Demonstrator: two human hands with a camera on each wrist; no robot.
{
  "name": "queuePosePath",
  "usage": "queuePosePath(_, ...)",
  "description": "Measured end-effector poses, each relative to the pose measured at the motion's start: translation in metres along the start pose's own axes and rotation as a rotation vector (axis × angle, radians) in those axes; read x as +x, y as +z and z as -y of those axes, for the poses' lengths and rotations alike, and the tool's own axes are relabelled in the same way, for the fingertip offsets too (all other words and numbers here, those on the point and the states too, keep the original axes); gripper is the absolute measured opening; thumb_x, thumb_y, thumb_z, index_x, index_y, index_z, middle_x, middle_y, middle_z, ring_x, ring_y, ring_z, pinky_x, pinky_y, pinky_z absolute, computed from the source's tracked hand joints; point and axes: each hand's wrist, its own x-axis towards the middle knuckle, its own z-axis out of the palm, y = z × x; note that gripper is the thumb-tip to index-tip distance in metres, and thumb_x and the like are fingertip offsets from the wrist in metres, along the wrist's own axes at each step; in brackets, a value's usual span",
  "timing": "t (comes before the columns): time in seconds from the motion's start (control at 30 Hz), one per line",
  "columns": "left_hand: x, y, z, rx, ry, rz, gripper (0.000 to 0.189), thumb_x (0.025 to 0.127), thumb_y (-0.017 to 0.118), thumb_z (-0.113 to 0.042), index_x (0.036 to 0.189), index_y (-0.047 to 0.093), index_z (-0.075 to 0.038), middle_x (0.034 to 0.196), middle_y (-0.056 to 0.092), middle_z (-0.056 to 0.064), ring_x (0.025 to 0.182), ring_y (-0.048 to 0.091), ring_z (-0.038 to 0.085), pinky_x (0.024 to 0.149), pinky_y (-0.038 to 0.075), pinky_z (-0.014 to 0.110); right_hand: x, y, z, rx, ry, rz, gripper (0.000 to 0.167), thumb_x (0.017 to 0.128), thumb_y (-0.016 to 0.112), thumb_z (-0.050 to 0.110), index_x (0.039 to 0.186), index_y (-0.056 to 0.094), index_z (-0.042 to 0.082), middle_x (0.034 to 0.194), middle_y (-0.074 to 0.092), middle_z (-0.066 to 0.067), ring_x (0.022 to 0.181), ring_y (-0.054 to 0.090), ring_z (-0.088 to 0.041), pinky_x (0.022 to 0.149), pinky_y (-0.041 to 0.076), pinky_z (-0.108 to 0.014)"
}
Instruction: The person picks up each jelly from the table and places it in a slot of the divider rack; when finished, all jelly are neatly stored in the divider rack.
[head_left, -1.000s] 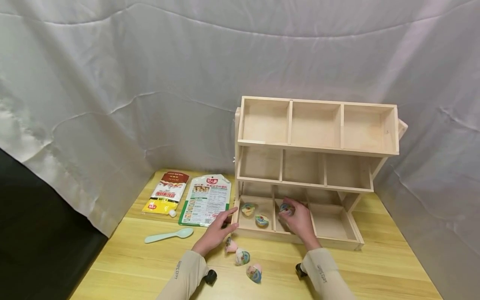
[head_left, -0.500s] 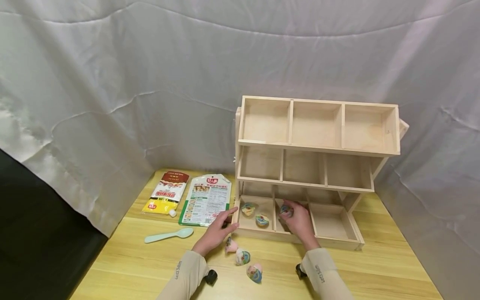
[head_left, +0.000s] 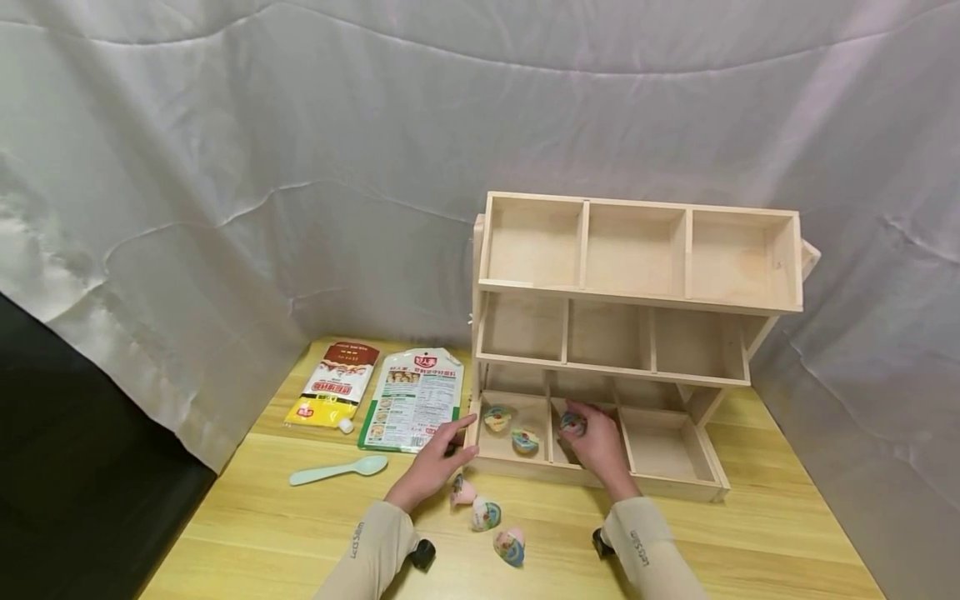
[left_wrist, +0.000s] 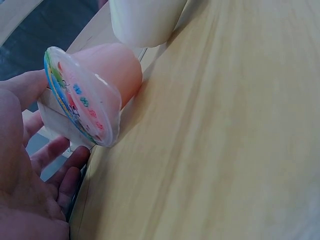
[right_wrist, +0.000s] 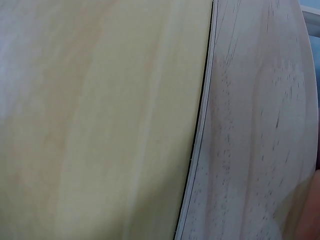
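My right hand [head_left: 602, 450] pinches a jelly cup [head_left: 572, 423] inside the bottom tray's middle compartment. Two jelly cups lie in the left compartment, one near the back [head_left: 497, 418] and another jelly cup [head_left: 525, 442] near the front. My left hand [head_left: 430, 469] touches the left edge of the wooden shelf [head_left: 517, 468] with loosely bent fingers. Right beside it on the table lies a pink jelly cup [left_wrist: 107, 75], with a white jelly cup [left_wrist: 145, 22] close by. A third jelly cup [head_left: 510, 547] lies nearer the front. The right wrist view catches only a sliver of hand [right_wrist: 307, 215].
The shelf's middle tier [head_left: 611, 367] and top tier [head_left: 637, 295] each have three compartments overhanging the bottom tray. To the left lie a pale green spoon [head_left: 337, 470], a red-and-yellow pouch [head_left: 330, 387] with a white cap, and a white-and-green packet [head_left: 415, 400].
Both hands stay almost still. The right hand keeps its pinch on the jelly cup in the middle compartment. The shelf appears shifted very slightly to the right.
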Motion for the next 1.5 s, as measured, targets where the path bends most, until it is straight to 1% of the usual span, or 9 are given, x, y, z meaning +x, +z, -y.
queuePosePath(0.17, -0.001, 0.000, -0.001, 0.005, 0.001, 0.000, 0.059, 0.106, 0.059, -0.043, 0.160, 0.038, -0.034, 0.158, 0.042, 0.006, 0.136, 0.050, 0.031, 0.113, 0.040, 0.058, 0.001, 0.001, -0.001, 0.005, 0.014, 0.013, 0.060, 0.082, 0.086, 0.011, 0.138, 0.065, 0.004, 0.131, 0.069, -0.019, 0.119, 0.065, -0.042, 0.105, 0.049, -0.057)
queuePosePath(0.43, -0.002, 0.000, -0.003, -0.007, 0.007, -0.008, 0.059, 0.105, 0.060, -0.040, 0.160, 0.038, -0.034, 0.157, 0.043, 0.006, 0.135, 0.051, 0.031, 0.112, 0.040, 0.059, 0.001, 0.002, -0.001, 0.000, 0.015, 0.008, 0.060, 0.082, 0.086, 0.010, 0.138, 0.065, 0.003, 0.134, 0.066, -0.021, 0.118, 0.064, -0.043, 0.104, 0.049, -0.057)
queuePosePath(0.67, -0.001, 0.001, -0.001, -0.008, 0.018, -0.005, 0.060, 0.105, 0.060, -0.041, 0.160, 0.039, -0.031, 0.157, 0.043, 0.007, 0.134, 0.051, 0.031, 0.111, 0.041, 0.059, 0.001, 0.002, -0.001, 0.003, 0.021, 0.016, 0.059, 0.083, 0.086, 0.011, 0.138, 0.065, 0.003, 0.135, 0.065, -0.022, 0.120, 0.063, -0.044, 0.104, 0.049, -0.058)
queuePosePath(0.8, -0.001, 0.001, -0.001, -0.007, 0.014, -0.002, 0.061, 0.105, 0.060, -0.043, 0.161, 0.038, -0.031, 0.158, 0.043, 0.006, 0.134, 0.051, 0.030, 0.111, 0.041, 0.058, 0.001, 0.002, -0.002, 0.002, 0.010, 0.011, 0.059, 0.084, 0.086, 0.012, 0.138, 0.065, 0.004, 0.134, 0.065, -0.021, 0.119, 0.063, -0.043, 0.103, 0.049, -0.058)
queuePosePath(0.9, -0.001, 0.001, -0.001, -0.012, 0.008, 0.001, 0.062, 0.105, 0.060, -0.044, 0.161, 0.037, -0.032, 0.159, 0.042, 0.005, 0.135, 0.051, 0.029, 0.112, 0.040, 0.056, 0.001, 0.002, -0.002, -0.004, -0.001, 0.002, 0.058, 0.083, 0.086, 0.013, 0.137, 0.066, 0.004, 0.132, 0.066, -0.020, 0.117, 0.064, -0.042, 0.102, 0.050, -0.057)
queuePosePath(1.13, -0.001, 0.001, 0.000, -0.020, 0.020, 0.000, 0.061, 0.105, 0.060, -0.042, 0.161, 0.038, -0.030, 0.158, 0.042, 0.006, 0.135, 0.051, 0.030, 0.112, 0.041, 0.058, 0.000, 0.002, -0.002, -0.029, -0.061, -0.048, 0.054, 0.082, 0.087, 0.012, 0.132, 0.069, 0.003, 0.126, 0.069, -0.021, 0.111, 0.065, -0.042, 0.097, 0.052, -0.057)
queuePosePath(1.27, -0.001, 0.001, 0.000, -0.010, 0.022, -0.001, 0.062, 0.105, 0.059, -0.043, 0.161, 0.037, -0.030, 0.158, 0.043, 0.006, 0.135, 0.051, 0.030, 0.112, 0.040, 0.058, -0.001, 0.001, 0.001, -0.029, -0.074, -0.072, 0.050, 0.084, 0.086, 0.017, 0.130, 0.070, 0.005, 0.124, 0.070, -0.018, 0.107, 0.066, -0.038, 0.095, 0.053, -0.055)
queuePosePath(1.43, 0.000, 0.001, 0.002, 0.007, 0.027, -0.002, 0.061, 0.105, 0.059, -0.044, 0.161, 0.037, -0.031, 0.157, 0.043, 0.006, 0.134, 0.051, 0.030, 0.111, 0.041, 0.058, -0.010, -0.002, 0.013, 0.007, -0.112, -0.068, 0.043, 0.089, 0.082, 0.015, 0.128, 0.070, 0.003, 0.116, 0.069, -0.020, 0.088, 0.069, -0.029, 0.080, 0.059, -0.048)
queuePosePath(1.5, -0.001, 0.001, 0.002, 0.008, 0.028, -0.006, 0.061, 0.105, 0.058, -0.045, 0.161, 0.038, -0.031, 0.156, 0.044, 0.006, 0.134, 0.052, 0.030, 0.111, 0.041, 0.059, -0.016, -0.004, 0.021, 0.024, -0.126, -0.055, 0.042, 0.089, 0.082, 0.015, 0.128, 0.070, 0.004, 0.115, 0.069, -0.020, 0.086, 0.069, -0.028, 0.077, 0.059, -0.046)
